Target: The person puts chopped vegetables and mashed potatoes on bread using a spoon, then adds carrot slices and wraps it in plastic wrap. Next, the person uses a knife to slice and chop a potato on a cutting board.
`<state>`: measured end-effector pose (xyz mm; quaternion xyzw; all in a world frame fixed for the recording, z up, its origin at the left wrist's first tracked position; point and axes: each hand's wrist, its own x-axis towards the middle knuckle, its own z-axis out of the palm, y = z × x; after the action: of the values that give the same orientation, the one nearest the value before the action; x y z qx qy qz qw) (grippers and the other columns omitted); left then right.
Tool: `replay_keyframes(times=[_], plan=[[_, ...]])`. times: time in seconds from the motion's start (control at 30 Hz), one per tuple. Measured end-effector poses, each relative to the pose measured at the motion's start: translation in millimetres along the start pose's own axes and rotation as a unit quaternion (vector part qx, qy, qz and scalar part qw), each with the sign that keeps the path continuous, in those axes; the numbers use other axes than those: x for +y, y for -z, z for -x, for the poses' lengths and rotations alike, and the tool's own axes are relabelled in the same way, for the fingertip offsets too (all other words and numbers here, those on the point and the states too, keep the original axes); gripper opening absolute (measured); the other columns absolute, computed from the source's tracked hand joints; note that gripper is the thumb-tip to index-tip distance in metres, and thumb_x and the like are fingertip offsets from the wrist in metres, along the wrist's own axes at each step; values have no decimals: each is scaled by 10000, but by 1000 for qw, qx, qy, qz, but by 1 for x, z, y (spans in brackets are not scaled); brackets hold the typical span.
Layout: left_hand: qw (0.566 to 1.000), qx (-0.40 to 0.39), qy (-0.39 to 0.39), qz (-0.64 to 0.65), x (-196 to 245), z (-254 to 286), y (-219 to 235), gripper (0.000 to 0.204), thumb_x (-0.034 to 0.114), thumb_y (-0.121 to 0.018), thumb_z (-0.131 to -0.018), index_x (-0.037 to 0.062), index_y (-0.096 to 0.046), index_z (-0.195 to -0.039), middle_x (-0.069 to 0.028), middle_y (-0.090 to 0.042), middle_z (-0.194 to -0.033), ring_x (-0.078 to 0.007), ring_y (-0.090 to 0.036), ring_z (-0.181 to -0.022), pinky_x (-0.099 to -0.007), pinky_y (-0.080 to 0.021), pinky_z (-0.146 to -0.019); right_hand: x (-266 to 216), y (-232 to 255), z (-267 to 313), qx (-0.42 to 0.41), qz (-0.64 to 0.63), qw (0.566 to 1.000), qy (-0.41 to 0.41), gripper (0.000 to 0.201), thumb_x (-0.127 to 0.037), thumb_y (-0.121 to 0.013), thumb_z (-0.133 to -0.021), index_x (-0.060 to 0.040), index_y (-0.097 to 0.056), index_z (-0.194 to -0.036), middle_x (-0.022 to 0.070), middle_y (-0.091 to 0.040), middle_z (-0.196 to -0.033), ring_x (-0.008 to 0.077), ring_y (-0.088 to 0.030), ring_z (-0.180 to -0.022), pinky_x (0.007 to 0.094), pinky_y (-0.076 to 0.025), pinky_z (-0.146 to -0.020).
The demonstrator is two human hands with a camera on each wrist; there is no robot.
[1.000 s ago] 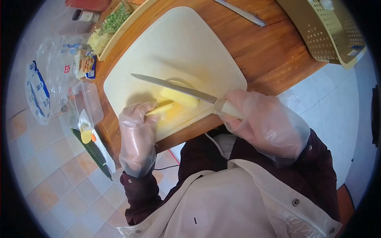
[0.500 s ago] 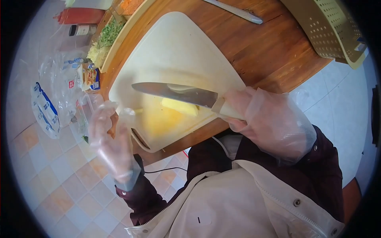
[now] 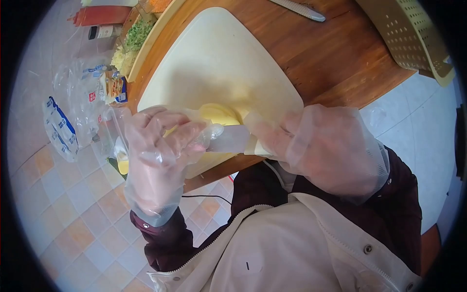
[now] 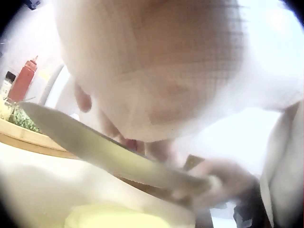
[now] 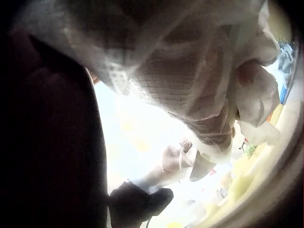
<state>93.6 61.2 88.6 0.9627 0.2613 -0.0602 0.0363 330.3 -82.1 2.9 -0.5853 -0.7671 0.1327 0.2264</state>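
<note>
My right hand [image 3: 326,151], in a clear plastic glove, grips the pale handle of a kitchen knife [image 3: 232,139] above the near part of the white cutting board [image 3: 219,53]. The gloved left hand [image 3: 158,141] has its fingertips at the blade, covering the blade's far end in the head view. In the left wrist view the wide blade [image 4: 109,154] shows nearly whole, its tip to the left and left fingers behind it. A yellow peeled piece [image 3: 219,113], much like potato, lies on the board just beyond the blade, partly hidden by the left hand.
A wooden tray with chopped greens [image 3: 140,36] and pale shreds stands left of the board, near a red squeeze bottle [image 3: 104,15]. Plastic packaging [image 3: 61,129] lies at far left. A textured handle [image 3: 301,10] and a perforated basket [image 3: 399,39] are at the back right.
The left hand held a yellow strip on the board, swung left off it, and has come back to the blade. The knife has tilted and lowered toward me, still in the right hand.
</note>
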Motion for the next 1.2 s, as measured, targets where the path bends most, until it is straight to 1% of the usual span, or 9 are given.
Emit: replay_keyframes(times=[0.13,0.33,0.4,0.5,0.6,0.83,1.03,1.1,1.2], plan=[[955,-18,165,246,1,-1,-5,300,187,-880,-770,24,-744,-982,-122,-634,-1135,-332,-617,-1102,-461,-509,-950,1,1,0,-4,19,1000,10,496,-219,-745,-857,-116,-671,-1336,-21,-520,-750,168,-543,-626,339,-489,-527],[1000,-22,13,1,8,-14,-4,294,104,-863,-813,-18,-706,-1029,-100,-651,-1112,-228,-662,-1059,-365,-561,-862,3,1,5,36,19,999,12,442,-246,-737,-852,-137,-704,-1280,-14,-517,-743,174,-540,-623,337,-466,-514],[875,45,312,366,12,-16,-10,293,132,-812,-891,-36,-678,-1089,-92,-679,-1087,-182,-677,-1005,-332,-566,-837,9,0,10,31,31,999,12,433,-259,-741,-847,-145,-714,-1264,-12,-520,-745,178,-543,-633,336,-461,-518],[952,-39,262,155,0,-28,-3,284,164,-757,-951,-36,-658,-1127,-85,-712,-1015,-184,-692,-948,-314,-559,-856,30,4,32,80,34,994,69,459,-336,-733,-870,-149,-717,-1289,-6,-512,-737,202,-541,-666,371,-464,-571],[901,-36,241,359,-25,-20,-24,301,137,-762,-943,-47,-639,-1148,-86,-732,-979,-174,-701,-915,-300,-556,-849,50,38,56,-65,-51,997,-2,511,-413,-744,-884,-135,-720,-1312,17,-617,-818,226,-573,-733,384,-479,-660],[960,-39,132,244,-13,-32,-44,246,-4,-735,-909,-71,-638,-1125,-118,-756,-997,-157,-718,-927,-314,-574,-886,56,35,79,106,-395,886,-217,463,-231,-727,-914,24,-673,-1296,107,-714,-1182,148,-651,-967,298,-504,-845],[879,-37,204,429,-8,-31,-37,359,-82,-696,-901,-82,-647,-1257,-180,-752,-1229,-191,-738,-1049,-306,-565,-972,47,34,70,163,-492,785,-338,548,-255,-744,-932,46,-615,-1372,113,-712,-1240,132,-659,-1024,253,-517,-888],[962,-69,-12,263,-13,-36,-34,271,-90,-706,-879,12,-796,-1113,-131,-701,-1321,-283,-713,-1075,-335,-567,-935,46,34,68,160,-502,776,-348,554,-265,-751,-936,44,-614,-1375,115,-715,-1248,133,-662,-1041,247,-519,-899],[917,-39,142,370,-7,-27,-44,286,-78,-719,-865,13,-798,-1124,-129,-718,-1276,-285,-707,-1094,-338,-565,-958,45,29,68,174,-518,767,-336,562,-280,-766,-935,36,-618,-1375,111,-713,-1239,141,-663,-1058,263,-527,-923]])
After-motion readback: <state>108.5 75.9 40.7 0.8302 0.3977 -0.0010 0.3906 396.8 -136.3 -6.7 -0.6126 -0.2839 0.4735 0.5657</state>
